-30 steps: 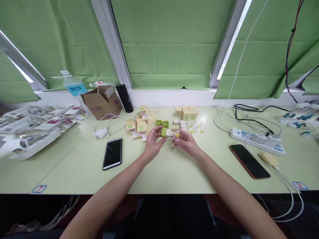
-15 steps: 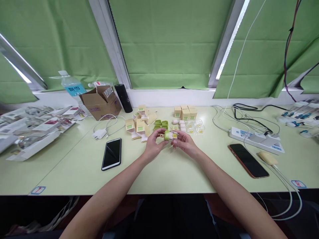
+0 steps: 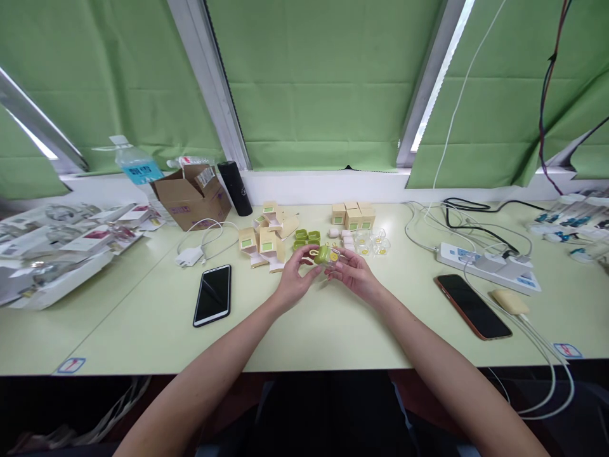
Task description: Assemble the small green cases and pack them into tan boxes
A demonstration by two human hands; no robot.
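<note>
Between my two hands, above the table, is a small clear container with a green cap [image 3: 322, 255], held on its side and slightly tilted. A pale loop sticks out from the cap. My left hand [image 3: 295, 280] pinches the cap end with thumb and fingers. On the other end, my right hand [image 3: 354, 274] grips the clear body, partly covering it. Just beyond my hands lie several loose green caps [image 3: 307, 236], pinkish-white pieces [image 3: 347, 240] and clear containers with yellow marks [image 3: 371, 242].
Opened kraft boxes [image 3: 267, 242] lie left of the caps; closed kraft boxes [image 3: 354, 218] stand behind. A white-framed phone [image 3: 213, 295] lies left, another phone [image 3: 472, 306] right beside a power strip [image 3: 488, 266] and cables. A carton [image 3: 193, 200] and black bottle [image 3: 235, 188] stand at the back.
The green-capped container has tilted between my hands, its cap end turning so the loop shows more. Both hands stay in nearly the same place.
</note>
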